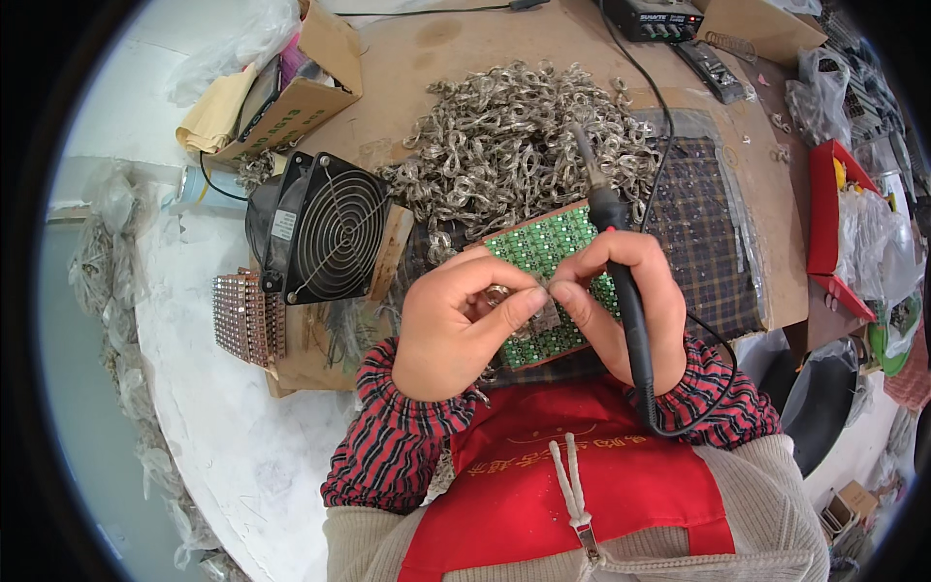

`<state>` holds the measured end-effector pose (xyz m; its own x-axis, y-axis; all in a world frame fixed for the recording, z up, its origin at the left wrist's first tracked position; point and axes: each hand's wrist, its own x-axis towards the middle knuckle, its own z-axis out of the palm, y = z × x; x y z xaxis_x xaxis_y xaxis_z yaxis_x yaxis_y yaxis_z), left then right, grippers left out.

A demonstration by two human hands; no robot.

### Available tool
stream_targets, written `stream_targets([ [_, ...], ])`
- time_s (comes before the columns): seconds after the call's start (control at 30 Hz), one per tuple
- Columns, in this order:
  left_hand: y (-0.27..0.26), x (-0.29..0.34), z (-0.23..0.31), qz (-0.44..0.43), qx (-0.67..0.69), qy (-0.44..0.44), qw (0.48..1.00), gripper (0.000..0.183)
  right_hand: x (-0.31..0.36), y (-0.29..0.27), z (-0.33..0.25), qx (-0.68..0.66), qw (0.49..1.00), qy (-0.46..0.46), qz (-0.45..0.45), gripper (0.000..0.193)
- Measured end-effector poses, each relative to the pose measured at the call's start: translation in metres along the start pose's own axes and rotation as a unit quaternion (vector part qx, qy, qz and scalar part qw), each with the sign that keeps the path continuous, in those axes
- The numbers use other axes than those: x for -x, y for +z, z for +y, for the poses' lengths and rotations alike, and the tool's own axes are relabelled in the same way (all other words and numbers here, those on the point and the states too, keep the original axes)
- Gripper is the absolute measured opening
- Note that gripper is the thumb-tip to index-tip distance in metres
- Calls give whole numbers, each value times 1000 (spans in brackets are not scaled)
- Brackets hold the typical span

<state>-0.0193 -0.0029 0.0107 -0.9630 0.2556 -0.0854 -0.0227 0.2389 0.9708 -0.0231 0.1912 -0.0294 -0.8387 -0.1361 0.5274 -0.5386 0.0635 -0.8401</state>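
Nearest the camera, at the bottom of the frame: a red apron [640, 500] over a beige sweater [771, 495], with striped sleeves [402, 432] gathered at both wrists, perhaps to protect the cuffs. At mid-frame, pinching thumb to forefinger with the left hand [441, 330]; impossible to see what, if anything, lies between the tips. Just below those tips, some metal loops [497, 294], partly hidden by the curled fingers, probably cradled there to be within reach. With the right hand [640, 301], holding thumb and forefinger close together, just beside the left tips; cannot tell whether pinching anything. Also carrying a soldering iron [631, 335] across that same hand, tip pointing up the frame, apparently so as to leave the fingertips free and the metal end away from skin.

Directly beneath both hands, lying aslant, a green circuit board [538, 242], likely angled to suit the hands. Under and right of it, a checked cloth [693, 223], maybe to shield the table. Beyond, at upper centre, a tangled pile of loops [533, 131], near enough for easy picking. Left of centre, standing upright and facing the work, a black fan [344, 228], presumably for fumes. Farther left, brown boards [250, 318]; at upper right, a black control unit [664, 17].
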Motion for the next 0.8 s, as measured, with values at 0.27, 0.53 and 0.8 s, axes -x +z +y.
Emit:
stream_targets([
  [0.27, -13, -4, -9, -56, -254, -28, 965, 12, 19, -14, -4, 45, 997, 63, -13, 35],
  [0.53, -15, 0, 14, -54, -249, -66, 965, 13, 26, -11, -8, 5, 999, 43, -7, 40],
  [0.8, -8, 26, 25, -63, -93, -52, 992, 11, 26, 1, -7, 4, 998, -48, -30, 40],
])
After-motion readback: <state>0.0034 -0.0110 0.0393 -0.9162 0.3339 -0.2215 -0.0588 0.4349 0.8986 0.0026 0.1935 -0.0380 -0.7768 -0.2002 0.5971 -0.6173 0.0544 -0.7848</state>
